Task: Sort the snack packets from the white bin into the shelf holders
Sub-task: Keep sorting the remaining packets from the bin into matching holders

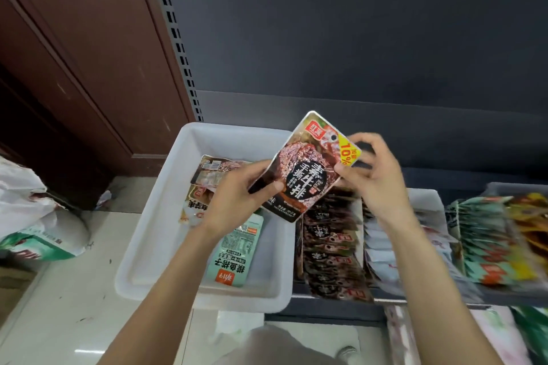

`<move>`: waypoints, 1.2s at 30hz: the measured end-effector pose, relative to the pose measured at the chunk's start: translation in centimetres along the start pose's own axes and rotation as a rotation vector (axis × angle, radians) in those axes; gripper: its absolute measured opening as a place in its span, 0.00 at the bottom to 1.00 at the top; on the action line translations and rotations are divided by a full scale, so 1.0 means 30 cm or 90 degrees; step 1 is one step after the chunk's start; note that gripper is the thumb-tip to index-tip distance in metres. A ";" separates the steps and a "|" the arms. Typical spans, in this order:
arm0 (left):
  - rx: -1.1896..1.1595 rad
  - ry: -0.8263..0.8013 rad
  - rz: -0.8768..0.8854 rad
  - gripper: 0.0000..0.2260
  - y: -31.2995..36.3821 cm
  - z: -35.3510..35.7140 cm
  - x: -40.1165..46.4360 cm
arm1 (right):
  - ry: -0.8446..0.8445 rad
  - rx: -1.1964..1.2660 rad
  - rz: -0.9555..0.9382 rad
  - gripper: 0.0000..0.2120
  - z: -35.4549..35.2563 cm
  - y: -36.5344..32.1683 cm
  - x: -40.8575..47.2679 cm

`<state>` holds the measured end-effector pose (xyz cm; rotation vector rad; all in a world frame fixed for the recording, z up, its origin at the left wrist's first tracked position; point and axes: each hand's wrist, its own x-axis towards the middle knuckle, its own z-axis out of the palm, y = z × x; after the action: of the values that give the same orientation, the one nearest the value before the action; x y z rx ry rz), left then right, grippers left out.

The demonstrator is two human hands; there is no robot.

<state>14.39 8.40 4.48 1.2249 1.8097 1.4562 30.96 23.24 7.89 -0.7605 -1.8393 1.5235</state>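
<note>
I hold a dark snack packet (305, 169) printed with a grilled steak picture and a yellow "10%" corner flash, tilted above the right edge of the white bin (154, 216). My left hand (237, 195) grips the packet's lower left edge, thumb pressed on its front and fingers curled behind. My right hand (373, 175) pinches the upper right corner beside the yellow flash, its other fingers loosely curled behind the packet.

Below, the bin rests against the shelf and holds a pale green packet (235, 252) lying flat near its front, a beige packet (194, 204) under my left wrist, and another steak-print packet (213, 169) toward the back.

Just right of the bin, a shelf holder (332, 249) carries a standing row of dark packets matching the one in my hands. Beside it stand rows of white packets (382, 258) and teal packets (486, 240), blurred. White plastic bags (32, 216) lie on the tiled floor (68, 305) at left.
</note>
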 end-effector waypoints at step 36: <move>0.422 0.030 0.193 0.09 -0.126 0.270 0.137 | -0.140 -0.914 -0.273 0.14 -0.064 0.206 0.144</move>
<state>17.93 15.84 -0.88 1.8576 2.3151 1.0470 29.95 28.76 2.50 -0.6555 -2.8967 -0.1977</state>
